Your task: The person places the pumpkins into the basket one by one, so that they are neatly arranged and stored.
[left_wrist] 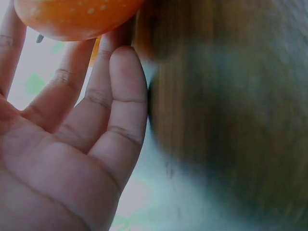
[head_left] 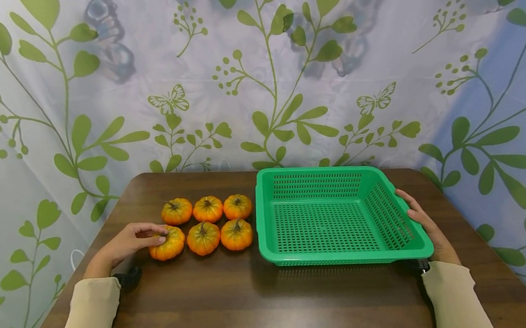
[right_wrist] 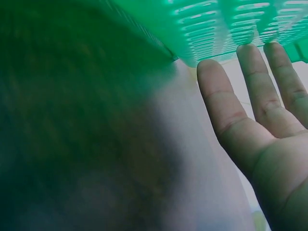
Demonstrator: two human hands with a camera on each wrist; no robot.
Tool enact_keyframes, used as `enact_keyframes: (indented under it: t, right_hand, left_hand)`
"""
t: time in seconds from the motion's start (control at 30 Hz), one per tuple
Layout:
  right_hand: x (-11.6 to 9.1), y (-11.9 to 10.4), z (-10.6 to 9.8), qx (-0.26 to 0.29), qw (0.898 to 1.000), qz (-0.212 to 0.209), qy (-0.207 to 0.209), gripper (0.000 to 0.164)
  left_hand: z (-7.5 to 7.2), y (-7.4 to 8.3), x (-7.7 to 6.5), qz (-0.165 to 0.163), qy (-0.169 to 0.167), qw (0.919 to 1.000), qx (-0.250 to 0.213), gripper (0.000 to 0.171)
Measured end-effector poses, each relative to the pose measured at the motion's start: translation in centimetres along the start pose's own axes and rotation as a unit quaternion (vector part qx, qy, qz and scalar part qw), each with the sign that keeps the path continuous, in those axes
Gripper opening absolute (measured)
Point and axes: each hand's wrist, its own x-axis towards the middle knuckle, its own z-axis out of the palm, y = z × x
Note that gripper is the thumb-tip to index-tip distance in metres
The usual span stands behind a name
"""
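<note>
Several small orange pumpkins stand in two rows on the table's left half. My left hand (head_left: pixel 132 241) holds the front-left pumpkin (head_left: pixel 167 245), thumb and fingers about its upper left side. Up close in the left wrist view, that pumpkin (left_wrist: pixel 77 17) sits at the fingers' far ends. To the right of the rows is a green plastic basket (head_left: pixel 344 258) with slotted walls, and no contents show in it. My right hand (head_left: pixel 430 230) lies against the basket's right side. The right wrist view shows three nearly straight fingers (right_wrist: pixel 257 72) with their tips at the slotted wall.
Beside the held one, the front row has a middle pumpkin (head_left: pixel 203 238) and a right one (head_left: pixel 236 234). A brown wooden table (head_left: pixel 200 313) carries everything. Behind it hangs a leaf-and-butterfly patterned curtain (head_left: pixel 222 115).
</note>
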Motion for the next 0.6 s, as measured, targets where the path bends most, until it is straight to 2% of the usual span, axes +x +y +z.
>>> enact_keyframes:
  t: [0.33, 0.6]
  right_hand:
    - [-0.1, 0.0, 0.0, -0.007, 1.000, 0.001, 0.003, 0.053]
    - [0.0, 0.0, 0.0, -0.003, 1.000, -0.007, -0.003, 0.052]
  left_hand:
    - [-0.7, 0.6, -0.7, 0.000, 0.009, 0.9999, -0.007, 0.027]
    - [-1.1, 1.4, -1.0, 0.017, 0.026, 0.9995, 0.010, 0.025]
